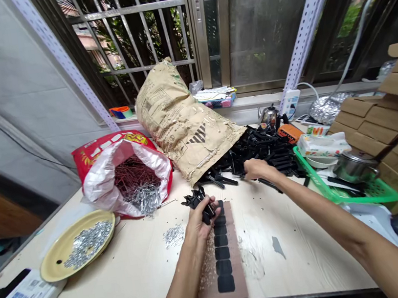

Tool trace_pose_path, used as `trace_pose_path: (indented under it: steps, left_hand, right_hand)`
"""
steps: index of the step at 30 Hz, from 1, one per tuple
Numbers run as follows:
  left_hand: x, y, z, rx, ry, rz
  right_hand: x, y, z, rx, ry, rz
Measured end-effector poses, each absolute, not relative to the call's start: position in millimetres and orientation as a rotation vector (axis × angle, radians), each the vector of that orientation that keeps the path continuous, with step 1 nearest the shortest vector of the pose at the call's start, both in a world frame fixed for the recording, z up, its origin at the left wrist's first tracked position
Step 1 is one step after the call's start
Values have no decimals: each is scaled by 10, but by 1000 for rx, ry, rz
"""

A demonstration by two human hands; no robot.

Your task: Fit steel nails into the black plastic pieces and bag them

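Note:
My left hand [198, 220] is closed round a bunch of black plastic parts [196, 200], held just above the top end of a brown strip [230, 243] that has a row of black square pads [222, 253] along it. My right hand [255, 168] reaches far forward into a heap of black plastic parts [262, 150] spilling from a tipped brown paper sack [184, 121]. Its fingers are curled in the heap, and what they hold is hidden.
A red and white bag of metal pins [132, 178] lies at the left, with a yellow plate of small silver pieces [75, 245] and a white scale [30, 296] nearer. A green basket with pots [352, 182] and stacked cardboard boxes [396, 126] fill the right.

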State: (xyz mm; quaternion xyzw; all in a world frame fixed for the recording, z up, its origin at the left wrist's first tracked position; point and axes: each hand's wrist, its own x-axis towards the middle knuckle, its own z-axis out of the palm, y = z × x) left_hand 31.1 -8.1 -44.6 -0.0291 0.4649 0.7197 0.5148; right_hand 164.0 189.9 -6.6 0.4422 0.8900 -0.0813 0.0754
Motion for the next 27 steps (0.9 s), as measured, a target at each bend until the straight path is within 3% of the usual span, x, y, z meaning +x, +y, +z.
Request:
trace_pose_path:
  steps: [3, 5, 9, 13, 15, 20, 27]
  left_hand:
    - [348, -148, -429, -38, 1067, 1799]
    - [378, -182, -430, -6, 1052, 1837]
    - [321, -339, -493, 72, 971, 1902]
    - [50, -710, -617, 73, 1074, 1984]
    - [-114, -920, -670, 27, 1227, 2027]
    - [-399, -1262, -726, 57, 1492, 2197]
    - [-663, -1389, -767, 93, 1927, 2138]
  right_hand:
    - [1735, 1666, 53, 1332, 2794, -235]
    - [1686, 1350, 16, 1240, 3011, -437]
    - [1371, 651, -222, 701, 3337, -1099]
    - [875, 427, -433, 121, 3290, -1316]
    - [566, 502, -513, 31, 3203, -1242]
    - [-147, 641, -739, 321, 3283, -542]
    - [-268, 741, -723, 307, 3270, -345]
